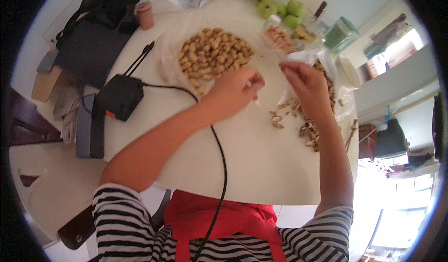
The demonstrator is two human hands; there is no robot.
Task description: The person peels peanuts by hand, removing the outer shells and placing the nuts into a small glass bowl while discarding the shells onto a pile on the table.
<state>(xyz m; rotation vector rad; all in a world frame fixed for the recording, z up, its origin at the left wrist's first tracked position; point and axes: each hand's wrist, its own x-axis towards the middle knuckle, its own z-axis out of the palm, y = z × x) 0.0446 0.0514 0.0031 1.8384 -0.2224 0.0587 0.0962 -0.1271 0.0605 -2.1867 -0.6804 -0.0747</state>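
Note:
My left hand hovers over the table at the near right edge of a heap of unshelled peanuts, its fingers curled. A small pale spot shows between those fingers, too blurred to tell if it is a held piece. Across a short gap, my right hand is raised above the broken peanut shells, thumb and fingers drawn close together. Whether it pinches anything is not visible. The unshelled peanuts lie in a spread clear plastic bag. Shelled peanuts fill a clear container beyond my right hand.
A black device sits left on the white table, its cable running under my left forearm towards me. Green apples, a brown cup and a green-lidded container stand farther back. A shell-filled plastic bag lies right.

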